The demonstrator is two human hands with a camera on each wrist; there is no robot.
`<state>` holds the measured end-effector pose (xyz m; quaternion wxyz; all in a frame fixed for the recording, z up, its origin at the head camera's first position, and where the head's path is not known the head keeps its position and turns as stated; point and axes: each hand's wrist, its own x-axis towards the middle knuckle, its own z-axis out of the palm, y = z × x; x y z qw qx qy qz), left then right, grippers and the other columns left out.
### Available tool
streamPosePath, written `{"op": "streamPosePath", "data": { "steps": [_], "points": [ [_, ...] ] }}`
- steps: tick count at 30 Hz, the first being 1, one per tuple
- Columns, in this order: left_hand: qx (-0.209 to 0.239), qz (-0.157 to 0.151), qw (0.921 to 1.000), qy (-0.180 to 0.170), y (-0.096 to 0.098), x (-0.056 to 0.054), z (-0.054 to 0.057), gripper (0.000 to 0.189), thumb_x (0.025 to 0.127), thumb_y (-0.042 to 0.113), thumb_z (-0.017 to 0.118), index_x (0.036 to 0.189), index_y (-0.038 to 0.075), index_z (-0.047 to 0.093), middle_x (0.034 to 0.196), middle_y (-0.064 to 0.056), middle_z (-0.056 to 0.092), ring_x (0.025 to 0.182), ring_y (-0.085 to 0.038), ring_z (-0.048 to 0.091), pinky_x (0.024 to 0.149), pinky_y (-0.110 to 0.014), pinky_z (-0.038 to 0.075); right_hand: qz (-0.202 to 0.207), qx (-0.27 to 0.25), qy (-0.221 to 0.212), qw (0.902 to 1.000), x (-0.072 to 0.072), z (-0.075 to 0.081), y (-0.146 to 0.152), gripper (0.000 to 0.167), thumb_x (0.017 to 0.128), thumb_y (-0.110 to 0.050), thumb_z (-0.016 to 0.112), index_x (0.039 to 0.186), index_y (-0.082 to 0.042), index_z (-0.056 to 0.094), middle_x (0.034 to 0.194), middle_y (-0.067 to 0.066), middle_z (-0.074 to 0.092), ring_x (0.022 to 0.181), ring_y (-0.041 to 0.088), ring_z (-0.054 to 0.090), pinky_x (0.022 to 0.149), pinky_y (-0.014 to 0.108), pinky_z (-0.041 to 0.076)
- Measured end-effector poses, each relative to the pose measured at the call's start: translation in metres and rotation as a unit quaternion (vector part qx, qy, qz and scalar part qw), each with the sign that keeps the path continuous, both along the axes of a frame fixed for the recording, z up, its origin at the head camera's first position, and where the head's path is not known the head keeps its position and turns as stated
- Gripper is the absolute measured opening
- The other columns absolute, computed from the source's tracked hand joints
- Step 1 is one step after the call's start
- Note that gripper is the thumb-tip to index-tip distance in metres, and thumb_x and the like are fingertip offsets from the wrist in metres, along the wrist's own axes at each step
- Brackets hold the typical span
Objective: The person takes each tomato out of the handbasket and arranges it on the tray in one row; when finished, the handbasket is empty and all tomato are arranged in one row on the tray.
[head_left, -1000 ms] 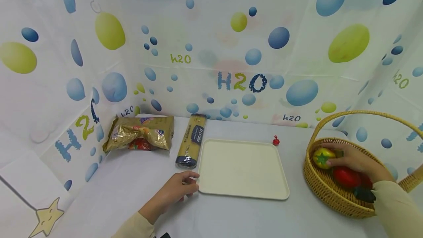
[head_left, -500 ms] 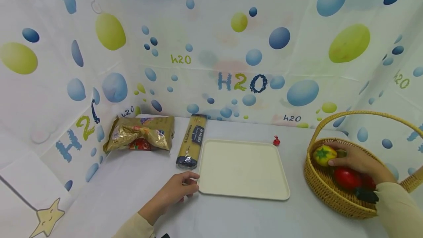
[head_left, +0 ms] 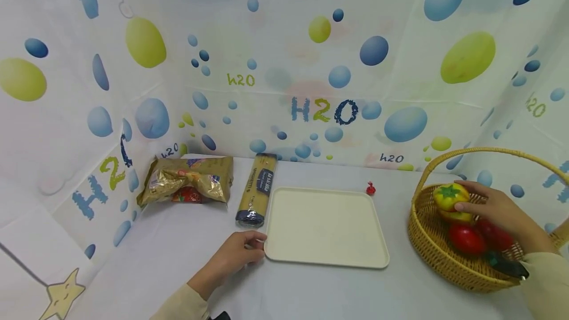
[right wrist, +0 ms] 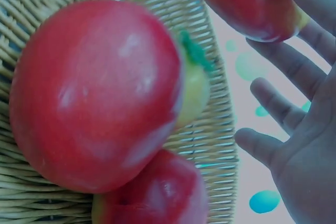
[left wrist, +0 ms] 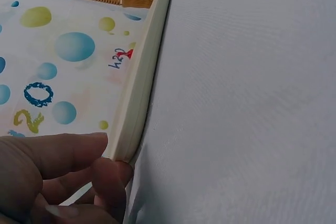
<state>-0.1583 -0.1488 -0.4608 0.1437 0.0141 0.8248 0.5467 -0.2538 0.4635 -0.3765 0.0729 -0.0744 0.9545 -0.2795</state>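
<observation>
My right hand [head_left: 502, 214] holds a red-and-yellow, tomato-like fruit [head_left: 449, 194] with a green star-shaped calyx at the basket's far side. In the right wrist view, the held fruit [right wrist: 247, 3] is up by the thumb and forefinger, with the other fingers spread. Below it, the wicker basket [head_left: 433, 265] contains more such fruit, including a red one [head_left: 467, 239]. At the left edge of the cream tray [head_left: 326, 226], my left hand [head_left: 231, 258] pinches the near corner. The left wrist view shows the fingertips [left wrist: 100, 145] right on the tray's rim.
A spaghetti pack [head_left: 257, 189] lies left of the tray, and a crumpled gold bag [head_left: 191, 179] lies farther left. A small red wrapped candy [head_left: 371, 188] sits behind the tray's right corner. The basket's tall handle [head_left: 489, 150] arches over its opening.
My right hand has lifted the fruit up from among the others and shifted slightly right, uncovering a yellow-topped one beneath. My left hand keeps its place at the tray.
</observation>
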Motion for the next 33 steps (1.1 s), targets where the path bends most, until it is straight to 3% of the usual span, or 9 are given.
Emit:
{"op": "streamPosePath", "data": {
  "steps": [9, 14, 19, 22, 24, 26, 28, 33],
  "points": [
    [-0.019, 0.018, 0.9995, 0.015, 0.003, -0.003, 0.002, 0.038, 0.080, 0.001, 0.075, 0.118, 0.002, 0.071, 0.086, -0.005, 0.064, 0.074, -0.017, 0.057, 0.063, -0.032, 0.050, -0.028, -0.012, 0.010, 0.9995, 0.022, 0.011, -0.009, 0.083, 0.100, -0.047, 0.061, 0.159, -0.001, 0.024, 0.143, 0.036, 0.045, 0.123, 0.059, 0.047, 0.088, 0.068, 0.046],
    [-0.030, 0.033, 0.9989, 0.015, 0.005, -0.004, 0.002, 0.039, 0.078, 0.000, 0.077, 0.116, 0.003, 0.071, 0.083, -0.005, 0.062, 0.069, -0.017, 0.055, 0.060, -0.030, 0.048, -0.014, -0.019, 0.034, 0.9991, 0.031, 0.019, -0.016, 0.075, 0.100, -0.037, 0.064, 0.156, 0.000, 0.030, 0.140, 0.033, 0.050, 0.120, 0.055, 0.051, 0.079, 0.038, 0.053],
    [-0.028, 0.037, 0.9987, 0.019, 0.007, -0.006, 0.001, 0.039, 0.078, 0.000, 0.078, 0.116, 0.003, 0.070, 0.080, -0.005, 0.059, 0.066, -0.017, 0.053, 0.057, -0.029, 0.044, 0.002, -0.030, 0.050, 0.9983, 0.040, 0.027, -0.028, 0.072, 0.100, -0.031, 0.065, 0.158, -0.004, 0.031, 0.139, 0.024, 0.052, 0.120, 0.054, 0.052, 0.076, 0.029, 0.052],
    [-0.035, 0.038, 0.9985, 0.019, 0.008, -0.007, 0.000, 0.038, 0.079, 0.001, 0.078, 0.115, 0.005, 0.070, 0.080, -0.004, 0.059, 0.066, -0.016, 0.053, 0.057, -0.029, 0.043, 0.014, -0.046, 0.060, 0.9970, 0.042, 0.031, -0.038, 0.068, 0.100, -0.028, 0.066, 0.157, -0.008, 0.035, 0.133, 0.002, 0.056, 0.116, 0.028, 0.062, 0.076, 0.025, 0.054],
    [-0.039, 0.041, 0.9982, 0.018, 0.009, -0.008, 0.000, 0.037, 0.079, 0.002, 0.079, 0.114, 0.006, 0.070, 0.080, -0.004, 0.058, 0.066, -0.017, 0.052, 0.058, -0.029, 0.043, 0.021, -0.054, 0.063, 0.9963, 0.043, 0.033, -0.046, 0.067, 0.099, -0.027, 0.067, 0.157, -0.011, 0.037, 0.127, -0.014, 0.055, 0.110, 0.005, 0.060, 0.076, 0.024, 0.055],
    [-0.043, 0.042, 0.9981, 0.018, 0.010, -0.009, 0.000, 0.037, 0.079, 0.003, 0.080, 0.114, 0.006, 0.070, 0.080, -0.004, 0.059, 0.067, -0.017, 0.052, 0.059, -0.030, 0.043, 0.028, -0.058, 0.062, 0.9960, 0.043, 0.035, -0.053, 0.065, 0.099, -0.027, 0.068, 0.156, -0.014, 0.039, 0.124, -0.020, 0.055, 0.104, -0.008, 0.056, 0.078, 0.023, 0.055],
    [-0.045, 0.041, 0.9979, 0.020, 0.011, -0.010, 0.000, 0.036, 0.078, 0.004, 0.081, 0.113, 0.007, 0.070, 0.079, -0.004, 0.059, 0.068, -0.017, 0.052, 0.059, -0.030, 0.042, 0.033, -0.055, 0.059, 0.9962, 0.044, 0.036, -0.061, 0.065, 0.098, -0.029, 0.068, 0.155, -0.016, 0.040, 0.128, -0.015, 0.056, 0.108, -0.001, 0.059, 0.079, 0.022, 0.054],
    [-0.047, 0.038, 0.9978, 0.027, 0.013, -0.010, -0.001, 0.037, 0.078, 0.005, 0.081, 0.113, 0.006, 0.070, 0.078, -0.004, 0.059, 0.068, -0.017, 0.052, 0.058, -0.029, 0.041, 0.042, -0.063, 0.049, 0.9960, 0.042, 0.036, -0.084, 0.066, 0.098, -0.034, 0.069, 0.155, -0.017, 0.041, 0.138, 0.011, 0.056, 0.118, 0.030, 0.059, 0.081, 0.022, 0.053]
  ]
}}
